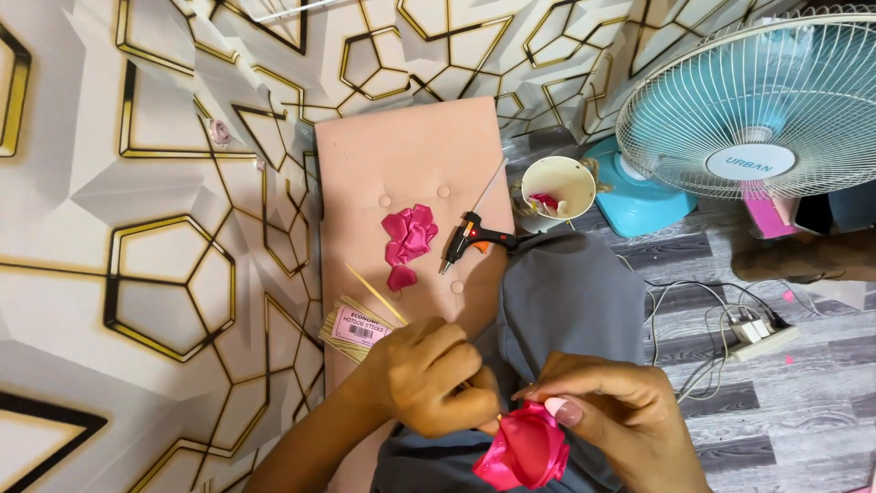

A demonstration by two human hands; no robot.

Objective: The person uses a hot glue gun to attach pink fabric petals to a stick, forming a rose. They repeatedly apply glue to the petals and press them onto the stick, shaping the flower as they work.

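Right hand (pixel 611 411) pinches a glossy pink satin ribbon flower (pixel 525 449) near bottom centre, thumb and fingers clamped on the folded petals, over a grey fabric lap (pixel 566 301). Left hand (pixel 429 374) sits curled just left of it, fingertips closed at the flower's upper edge; what it grips is hidden, cannot tell.

Farther away, a padded peach board (pixel 401 155) with button tufts lies lengthwise. On it: a loose cluster of pink satin petals (pixel 408 236), pointed and shiny, a black glue gun (pixel 472 239) with orange trigger and a clear glue stick out the back, and a thin wooden skewer (pixel 374 292) beside a packet of wooden sticks (pixel 351 330) at the board's near left edge.

Far right of the board, a cream paper cup (pixel 558 187) holds pink scraps. A teal fan (pixel 757 100) with white wire grille stands far right. White power strip (pixel 762 333) with cables on grey wood-grain floor.
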